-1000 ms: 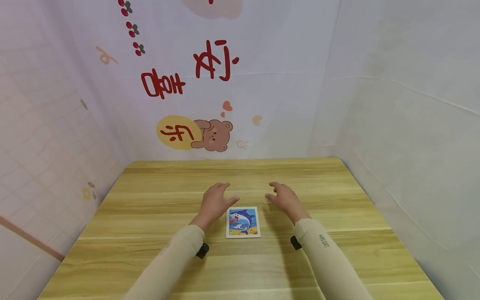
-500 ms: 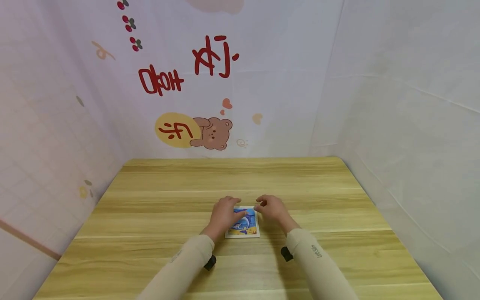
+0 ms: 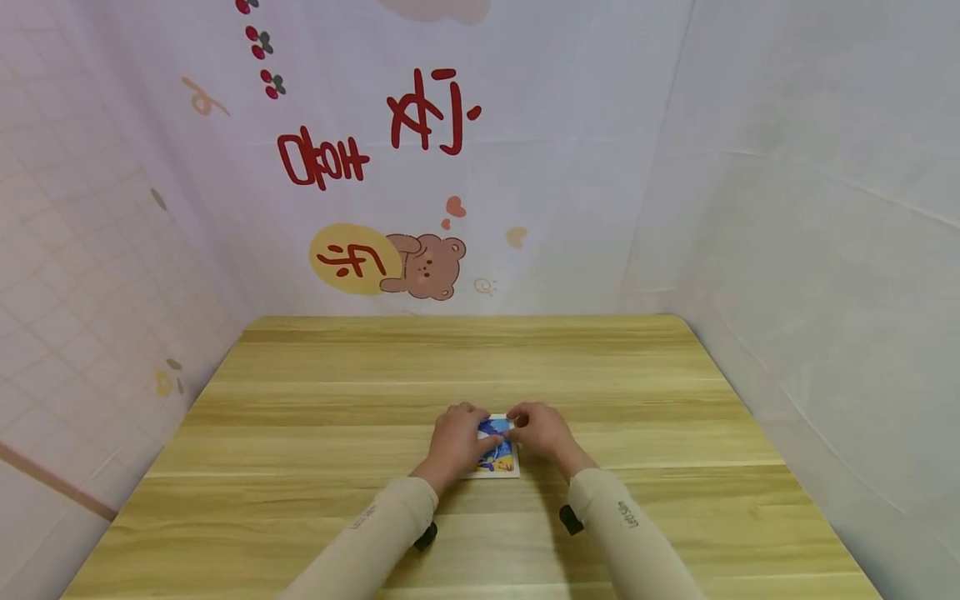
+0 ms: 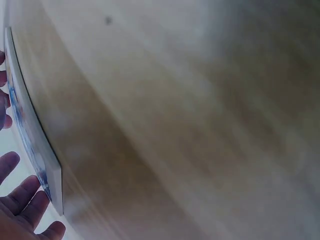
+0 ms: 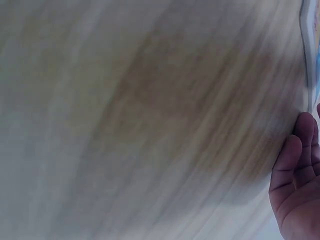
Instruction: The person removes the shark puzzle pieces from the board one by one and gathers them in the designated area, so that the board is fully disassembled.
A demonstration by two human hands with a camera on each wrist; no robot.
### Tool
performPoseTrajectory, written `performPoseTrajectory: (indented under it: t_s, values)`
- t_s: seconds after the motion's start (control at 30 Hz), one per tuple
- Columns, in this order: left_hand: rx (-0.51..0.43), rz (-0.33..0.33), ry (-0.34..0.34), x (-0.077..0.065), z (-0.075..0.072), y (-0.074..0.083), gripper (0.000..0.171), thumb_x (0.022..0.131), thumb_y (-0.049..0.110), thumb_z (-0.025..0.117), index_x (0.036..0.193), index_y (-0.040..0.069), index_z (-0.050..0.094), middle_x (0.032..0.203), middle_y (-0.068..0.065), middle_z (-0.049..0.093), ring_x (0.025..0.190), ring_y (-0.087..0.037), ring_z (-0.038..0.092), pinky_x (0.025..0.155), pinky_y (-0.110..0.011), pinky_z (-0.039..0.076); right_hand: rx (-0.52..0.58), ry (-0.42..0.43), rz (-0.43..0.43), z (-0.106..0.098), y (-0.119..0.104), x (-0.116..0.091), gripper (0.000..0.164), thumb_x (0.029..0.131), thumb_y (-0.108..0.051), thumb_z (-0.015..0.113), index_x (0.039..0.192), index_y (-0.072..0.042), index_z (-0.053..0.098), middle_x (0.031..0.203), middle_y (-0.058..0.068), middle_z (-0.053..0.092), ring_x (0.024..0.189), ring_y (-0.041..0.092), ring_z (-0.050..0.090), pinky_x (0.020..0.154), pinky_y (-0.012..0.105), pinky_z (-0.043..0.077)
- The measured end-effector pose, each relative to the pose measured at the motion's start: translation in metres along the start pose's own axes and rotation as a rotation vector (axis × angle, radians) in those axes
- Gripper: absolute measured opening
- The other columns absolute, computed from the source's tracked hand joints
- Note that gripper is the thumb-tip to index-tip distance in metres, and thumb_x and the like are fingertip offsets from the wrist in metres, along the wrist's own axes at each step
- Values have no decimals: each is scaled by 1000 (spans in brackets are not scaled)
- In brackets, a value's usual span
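A small, flat picture board (image 3: 496,452) with a white border and a blue and yellow sea picture lies on the wooden table. My left hand (image 3: 455,442) covers its left part, thumb over the picture. In the left wrist view the fingers (image 4: 31,202) of that hand reach the edge of the board (image 4: 37,135). My right hand (image 3: 543,429) is at the board's far right corner, its thumb and index finger close to the edge. The right wrist view shows fingers (image 5: 287,160) beside the white edge of the board (image 5: 311,55); the thumb is hidden there.
The wooden table (image 3: 300,417) runs back to a white cloth wall (image 3: 570,208) printed with a bear and red characters. More pale cloth (image 3: 810,275) hangs along the right side, and a grid-patterned cloth (image 3: 90,250) on the left.
Both hands have come inward and down to the picture board, left hand moving right and right hand moving left. The board stays in about the same place.
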State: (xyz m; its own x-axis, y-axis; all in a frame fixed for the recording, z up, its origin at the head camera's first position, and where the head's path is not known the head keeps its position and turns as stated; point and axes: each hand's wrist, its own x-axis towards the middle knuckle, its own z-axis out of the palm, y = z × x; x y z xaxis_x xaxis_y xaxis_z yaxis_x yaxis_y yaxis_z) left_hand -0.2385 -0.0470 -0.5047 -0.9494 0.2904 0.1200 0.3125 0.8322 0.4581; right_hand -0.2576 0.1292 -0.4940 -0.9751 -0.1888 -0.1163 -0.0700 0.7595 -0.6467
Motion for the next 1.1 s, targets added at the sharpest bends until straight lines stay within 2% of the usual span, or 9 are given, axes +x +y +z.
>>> performPoseTrajectory:
  t_s: [0.17,0.4,0.67,0.77,1.1]
  values:
    - [52,26,13,-2,1,0,43,87,38,77,115,5,73,113,-13,62,103,-31,57,88,-49,46,-47,11,-35,4,2,1,22,84,-17,79,103,-8,73,95,5,65,87,21,59,81,42,50]
    - [89,21,0,0,3,-3,44,88,39,75,118,7,73,119,-13,61,109,-32,55,91,-50,46,-67,17,-71,5,2,0,23,84,-15,79,104,-7,75,95,6,67,87,21,60,80,42,51]
    - [84,47,17,-1,2,-5,44,87,39,76,116,6,74,116,-13,62,106,-32,57,87,-50,48,-64,15,-53,7,1,1,23,84,-15,78,106,-7,76,94,5,69,84,19,60,78,41,51]
    - [71,39,8,-1,3,-5,43,87,38,76,116,6,74,115,-13,61,105,-31,56,87,-50,47,-17,16,-38,8,2,1,24,84,-14,79,107,-6,76,96,5,69,85,19,60,80,42,51]
    - [80,25,-20,0,4,-2,45,88,37,76,119,5,73,118,-14,61,107,-31,55,90,-49,46,264,-10,60,6,7,1,28,84,-6,76,112,-1,72,101,6,68,93,21,59,86,41,50]
